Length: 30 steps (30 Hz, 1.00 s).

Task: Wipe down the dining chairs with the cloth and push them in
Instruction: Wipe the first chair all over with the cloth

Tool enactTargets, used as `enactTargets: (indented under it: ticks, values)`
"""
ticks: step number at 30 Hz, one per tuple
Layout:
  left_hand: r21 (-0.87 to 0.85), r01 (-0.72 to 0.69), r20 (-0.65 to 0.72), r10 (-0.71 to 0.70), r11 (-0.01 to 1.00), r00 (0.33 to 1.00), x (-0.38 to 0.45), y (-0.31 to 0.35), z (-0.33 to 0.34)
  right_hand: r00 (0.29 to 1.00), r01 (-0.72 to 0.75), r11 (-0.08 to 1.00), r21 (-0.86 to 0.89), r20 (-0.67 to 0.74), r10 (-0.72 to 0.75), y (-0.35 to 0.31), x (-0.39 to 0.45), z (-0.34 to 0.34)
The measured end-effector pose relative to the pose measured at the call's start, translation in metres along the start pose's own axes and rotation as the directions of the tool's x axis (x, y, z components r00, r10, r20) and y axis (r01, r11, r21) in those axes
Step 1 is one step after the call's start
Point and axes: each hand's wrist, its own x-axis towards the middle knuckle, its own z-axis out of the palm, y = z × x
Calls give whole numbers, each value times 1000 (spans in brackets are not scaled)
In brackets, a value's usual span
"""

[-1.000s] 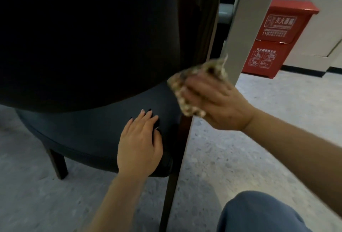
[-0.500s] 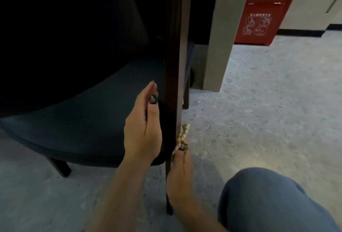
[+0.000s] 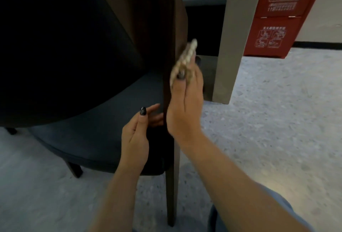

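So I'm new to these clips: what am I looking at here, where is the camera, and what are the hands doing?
No machine here: a person wears a camera on the head, looking down at their own two hands. The right hand pinches a patterned cloth against the wooden edge of a dark dining chair. The left hand rests on the chair's blue seat beside that edge. Behind stand a pale table leg and a red box on the speckled floor.

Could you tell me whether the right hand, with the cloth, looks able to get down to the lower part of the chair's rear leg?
Probably yes. The right hand presses the cloth against the rear leg, whose lower stretch stands bare; the left hand rests beside it on the seat.
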Motion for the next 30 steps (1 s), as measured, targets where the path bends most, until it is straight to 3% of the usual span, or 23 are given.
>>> enactTargets:
  ticks: [3,5,7,8,10,12,14,17,20,23,25,27,30]
  values:
    - [35,19,-36,-17,999,999,0,0,0,985,-169,984,52,28,168,20,-52,-3]
    - [82,36,-44,-33,996,999,0,3,1,990,-132,990,44,46,130,16,-52,-4]
    - [72,100,-67,-95,992,993,1,13,2,1000,-2,1000,19,21,2,-5,-23,-2]
    - [4,154,-90,-153,988,984,2,20,2,996,88,996,2,8,-89,-20,-2,0]
    - [-363,263,-127,-327,894,937,6,39,0,961,278,961,-8,13,-278,-50,37,5]
    - [-738,138,-185,-395,660,900,9,55,-11,893,449,893,10,21,-449,-76,63,11]
    - [-874,-58,-240,-325,483,915,7,71,-23,817,573,818,50,52,-575,-98,73,20]
    - [-905,-129,-223,-193,405,956,3,79,-29,711,659,726,196,151,-686,-134,69,32]
    - [-886,-157,-236,-133,437,963,1,78,-39,636,706,646,291,143,-759,-167,60,36]
    - [-835,-236,-325,-98,497,941,-2,88,-59,574,810,584,52,140,-807,-184,45,45]
    - [-916,-171,-258,-206,362,944,3,99,-74,588,807,574,-138,111,-801,-192,37,54]
    - [-914,-215,-314,-264,344,912,-1,113,-80,593,798,568,-200,89,-801,-200,33,64]
    - [-943,-124,-221,-301,309,928,2,126,-95,528,820,477,-315,96,-844,-215,28,79]
